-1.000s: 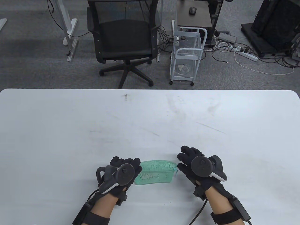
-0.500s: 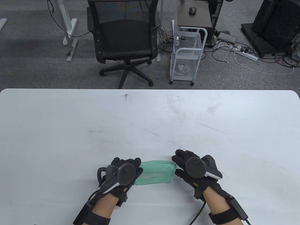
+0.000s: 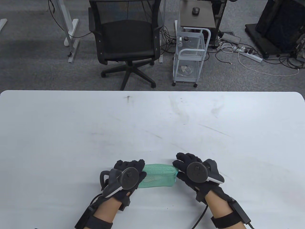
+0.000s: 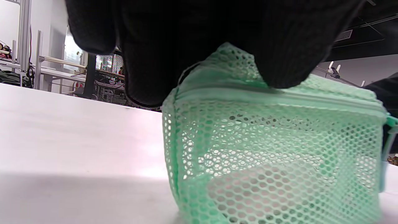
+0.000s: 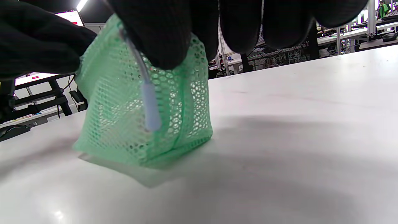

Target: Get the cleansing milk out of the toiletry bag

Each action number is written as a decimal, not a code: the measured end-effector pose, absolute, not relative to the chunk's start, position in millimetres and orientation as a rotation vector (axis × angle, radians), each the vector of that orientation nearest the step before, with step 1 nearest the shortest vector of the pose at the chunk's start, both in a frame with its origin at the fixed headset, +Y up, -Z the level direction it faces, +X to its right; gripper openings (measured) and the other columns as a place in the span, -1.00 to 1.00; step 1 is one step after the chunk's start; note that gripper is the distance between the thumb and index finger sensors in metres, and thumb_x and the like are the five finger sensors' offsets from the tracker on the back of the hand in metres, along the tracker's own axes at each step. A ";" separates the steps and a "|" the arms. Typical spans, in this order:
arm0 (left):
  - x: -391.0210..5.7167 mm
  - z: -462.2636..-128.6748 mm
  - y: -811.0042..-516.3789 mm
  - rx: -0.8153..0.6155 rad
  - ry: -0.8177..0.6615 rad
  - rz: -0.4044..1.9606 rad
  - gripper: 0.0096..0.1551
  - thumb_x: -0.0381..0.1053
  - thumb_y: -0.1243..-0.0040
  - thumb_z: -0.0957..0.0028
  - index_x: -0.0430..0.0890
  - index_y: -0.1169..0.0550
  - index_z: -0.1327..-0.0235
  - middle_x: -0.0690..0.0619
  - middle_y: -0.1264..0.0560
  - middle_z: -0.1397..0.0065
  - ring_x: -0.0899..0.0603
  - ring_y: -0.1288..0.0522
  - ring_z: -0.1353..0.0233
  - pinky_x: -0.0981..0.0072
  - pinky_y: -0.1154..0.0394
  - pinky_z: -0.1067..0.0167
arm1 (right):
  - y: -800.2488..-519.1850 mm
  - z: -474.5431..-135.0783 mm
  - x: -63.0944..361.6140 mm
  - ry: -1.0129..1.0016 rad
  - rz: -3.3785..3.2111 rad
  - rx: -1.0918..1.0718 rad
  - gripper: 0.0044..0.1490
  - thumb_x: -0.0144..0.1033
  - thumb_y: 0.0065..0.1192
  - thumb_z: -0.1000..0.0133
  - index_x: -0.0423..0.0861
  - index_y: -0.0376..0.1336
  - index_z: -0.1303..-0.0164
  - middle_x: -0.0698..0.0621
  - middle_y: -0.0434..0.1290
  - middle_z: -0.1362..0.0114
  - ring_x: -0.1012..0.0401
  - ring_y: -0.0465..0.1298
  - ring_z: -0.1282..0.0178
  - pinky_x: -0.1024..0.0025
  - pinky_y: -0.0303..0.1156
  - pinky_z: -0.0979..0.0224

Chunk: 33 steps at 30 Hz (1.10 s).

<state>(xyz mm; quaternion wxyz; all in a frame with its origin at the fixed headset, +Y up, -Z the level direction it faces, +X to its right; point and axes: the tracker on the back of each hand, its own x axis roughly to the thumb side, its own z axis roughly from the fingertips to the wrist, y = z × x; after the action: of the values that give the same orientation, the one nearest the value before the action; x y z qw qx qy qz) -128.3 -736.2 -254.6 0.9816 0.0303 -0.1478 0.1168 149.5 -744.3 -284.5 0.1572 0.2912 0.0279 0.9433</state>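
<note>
Green mesh toiletry bag between hands — left hand grips one end, right hand other.

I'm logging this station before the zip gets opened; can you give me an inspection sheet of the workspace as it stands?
Surface: white table with grey scuffs.
Job's things: green mesh toiletry bag stands near the front edge, zip shut along its top; a pale item shows faintly through the mesh, unidentifiable.
Clutter: nothing seen on the table.
Grippers: left hand grips the bag's left end; right hand touches the right end, fingertips at the zip's pale blue pull tab.
Cables: glove leads trail from both wrists.
Surroundings: black mesh office chair, white wire trolley, floor power strip.
</note>
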 end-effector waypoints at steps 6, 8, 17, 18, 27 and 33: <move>-126.4 -252.9 -735.5 0.072 -0.306 0.233 -0.34 0.21 -0.43 0.01 0.07 -0.61 -0.39 -0.05 -0.67 -0.44 -0.33 -0.66 -0.36 -0.34 -0.37 -0.42 | -744.7 -284.0 147.4 0.049 2.705 0.854 -0.40 -0.30 0.50 -0.15 -0.25 0.42 -0.36 -0.40 0.29 -0.66 -0.51 0.30 -0.49 -0.47 0.22 -0.42; -125.8 -252.6 -735.7 0.071 -0.308 0.233 -0.33 0.21 -0.44 0.01 0.07 -0.60 -0.39 -0.05 -0.67 -0.44 -0.33 -0.66 -0.37 -0.34 -0.37 -0.42 | -744.9 -283.9 147.1 0.046 2.707 0.856 -0.42 -0.30 0.49 -0.15 -0.25 0.43 -0.35 -0.41 0.30 -0.66 -0.51 0.31 -0.49 -0.47 0.23 -0.42; -120.9 -247.8 -732.8 0.114 -0.320 0.218 -0.31 0.21 -0.44 0.01 0.07 -0.58 -0.43 -0.06 -0.63 -0.49 -0.34 -0.62 -0.43 -0.34 -0.31 -0.47 | -745.3 -283.9 146.7 0.039 2.711 0.844 -0.44 -0.29 0.46 -0.17 -0.26 0.44 -0.32 -0.40 0.30 -0.65 -0.52 0.30 -0.48 -0.47 0.23 -0.42; -120.0 -246.7 -731.7 0.122 -0.320 0.212 -0.30 0.21 -0.44 0.01 0.08 -0.57 -0.43 -0.06 -0.62 -0.50 -0.34 -0.61 -0.43 -0.34 -0.30 -0.47 | -745.1 -283.9 146.8 0.039 2.711 0.842 -0.45 -0.29 0.46 -0.17 -0.26 0.45 -0.31 -0.41 0.30 -0.66 -0.51 0.31 -0.48 -0.47 0.22 -0.42; -104.5 -226.7 -718.1 0.205 -0.374 0.190 -0.33 0.21 -0.45 0.00 0.06 -0.60 -0.39 -0.07 -0.61 -0.50 -0.36 -0.59 -0.45 -0.37 -0.29 -0.47 | -738.9 -281.9 150.0 -0.006 2.685 0.782 -0.47 -0.27 0.45 -0.18 -0.28 0.47 -0.26 -0.42 0.31 -0.64 -0.52 0.32 -0.46 -0.47 0.24 -0.40; -84.8 -210.2 -711.5 0.233 -0.450 0.185 -0.36 0.21 -0.45 0.01 0.06 -0.63 -0.35 -0.05 -0.64 -0.48 -0.35 -0.61 -0.43 -0.38 -0.29 -0.46 | -734.3 -277.6 149.3 -0.023 2.649 0.749 -0.48 -0.27 0.45 -0.18 -0.32 0.49 -0.21 -0.43 0.31 -0.64 -0.52 0.32 -0.46 -0.47 0.24 -0.39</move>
<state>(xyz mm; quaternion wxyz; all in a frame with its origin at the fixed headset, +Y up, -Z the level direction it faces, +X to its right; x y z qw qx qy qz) -84.8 -711.5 -210.2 0.9638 0.1152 -0.2223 0.0916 149.3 -734.3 -277.6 0.1931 0.2670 -0.0083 0.9441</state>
